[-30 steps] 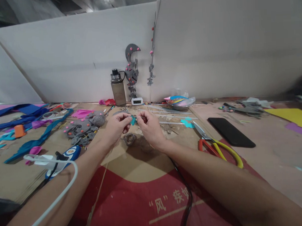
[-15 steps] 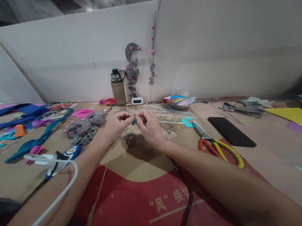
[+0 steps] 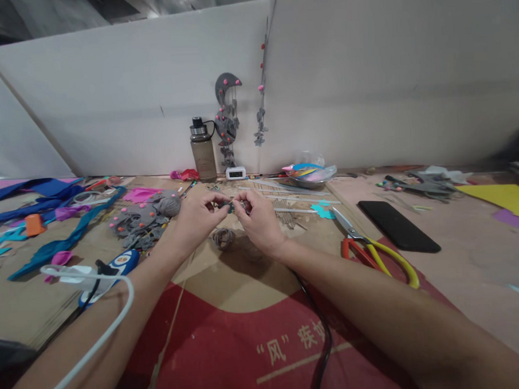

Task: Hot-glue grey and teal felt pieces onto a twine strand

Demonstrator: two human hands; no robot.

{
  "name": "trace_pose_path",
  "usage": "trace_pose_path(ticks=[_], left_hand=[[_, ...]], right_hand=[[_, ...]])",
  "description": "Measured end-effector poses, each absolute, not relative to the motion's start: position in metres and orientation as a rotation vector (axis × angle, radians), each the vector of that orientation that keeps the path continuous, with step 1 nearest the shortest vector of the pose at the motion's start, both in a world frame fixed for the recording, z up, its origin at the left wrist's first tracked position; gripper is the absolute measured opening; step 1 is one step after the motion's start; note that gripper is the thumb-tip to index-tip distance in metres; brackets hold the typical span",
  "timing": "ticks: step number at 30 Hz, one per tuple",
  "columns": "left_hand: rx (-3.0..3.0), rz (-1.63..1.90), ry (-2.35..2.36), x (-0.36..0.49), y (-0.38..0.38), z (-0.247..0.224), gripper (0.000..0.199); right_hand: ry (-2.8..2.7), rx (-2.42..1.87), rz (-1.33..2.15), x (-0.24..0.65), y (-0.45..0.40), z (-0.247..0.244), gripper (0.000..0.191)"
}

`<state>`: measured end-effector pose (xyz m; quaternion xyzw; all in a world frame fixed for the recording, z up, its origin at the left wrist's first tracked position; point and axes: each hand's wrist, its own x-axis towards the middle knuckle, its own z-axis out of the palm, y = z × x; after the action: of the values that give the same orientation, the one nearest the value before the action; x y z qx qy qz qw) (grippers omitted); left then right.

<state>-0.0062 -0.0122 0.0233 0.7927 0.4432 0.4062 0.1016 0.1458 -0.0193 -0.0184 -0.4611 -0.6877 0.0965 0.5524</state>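
Observation:
Just above the cardboard, my left hand (image 3: 202, 214) and my right hand (image 3: 258, 217) meet fingertip to fingertip. Both are closed in a pinch around a small teal piece (image 3: 230, 208), mostly hidden by the fingers; its kind is too small to tell. Below them a coil of grey cord (image 3: 222, 238) lies on the cardboard (image 3: 229, 287). To the right of my right hand are thin metal pins (image 3: 289, 216) and turquoise felt cutouts (image 3: 323, 210). Left of my left hand sits a pile of grey felt pieces with pink and orange beads (image 3: 135, 220), with a ball of grey yarn (image 3: 170, 204).
Large scissors (image 3: 360, 241) with red and yellow handles lie at right, beside a black phone (image 3: 396, 226). A bottle (image 3: 203, 154), a small white clock (image 3: 235, 173) and a bowl (image 3: 314, 182) stand at the back. A white cable (image 3: 115, 332) crosses my left forearm.
My left thumb and fingers have shifted slightly at the teal piece, which shows less now. The right hand is nearly unmoved. The hanging bead string has swung slightly left.

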Motion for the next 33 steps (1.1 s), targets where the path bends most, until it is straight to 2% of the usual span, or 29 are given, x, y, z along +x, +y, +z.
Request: trace_pose_path(ticks=[7,13,18,33], left_hand=[[2.391,1.112,1.329,-0.007,-0.012,0.024,0.016],[2.328,1.16,1.388,-0.006,-0.013,0.022,0.015],[2.278,1.2,1.419,-0.006,-0.011,0.018,0.016],[1.899,1.348,1.236,-0.001,-0.011,0.008,0.009]], right_hand=[[-1.77,-1.052,0.063,0.149,-0.023,-0.018,0.014],[-1.732,-1.011,0.15,0.151,-0.021,-0.021,0.015],[-1.72,-0.998,0.187,0.148,-0.021,-0.022,0.008],[-1.705,-1.041,0.201,0.146,-0.026,-0.015,0.018]])
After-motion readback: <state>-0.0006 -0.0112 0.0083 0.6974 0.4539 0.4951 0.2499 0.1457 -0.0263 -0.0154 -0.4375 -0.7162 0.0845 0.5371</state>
